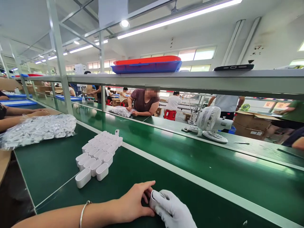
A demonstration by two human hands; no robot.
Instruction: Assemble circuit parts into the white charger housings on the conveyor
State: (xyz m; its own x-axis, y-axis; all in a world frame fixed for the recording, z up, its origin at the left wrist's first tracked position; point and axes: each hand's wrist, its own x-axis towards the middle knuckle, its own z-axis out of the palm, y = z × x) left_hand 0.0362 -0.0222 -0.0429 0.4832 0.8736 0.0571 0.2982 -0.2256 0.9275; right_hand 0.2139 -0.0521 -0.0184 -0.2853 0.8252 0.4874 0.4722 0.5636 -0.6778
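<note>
At the near edge of the green bench, my left hand (135,202) is bare and wears a silver bangle (83,213). Its index finger points out while the thumb and other fingers close about the left end of a small white plastic case (153,201). From the other side my right hand (177,210), in a white glove, grips the same case and covers most of it. Beyond my hands, to the left, several similar white oval cases (97,153) stand in close rows. One small upright white piece (117,133) with a dark spot stands at their far end.
A clear bag of white parts (42,128) lies at the left beside another person's arms (21,117). A green conveyor belt (190,155) runs past the bench. Across it are a seated person (142,103) and a white fan (210,118). Overhead, a shelf (190,80) carries trays (147,65) and a phone (234,67).
</note>
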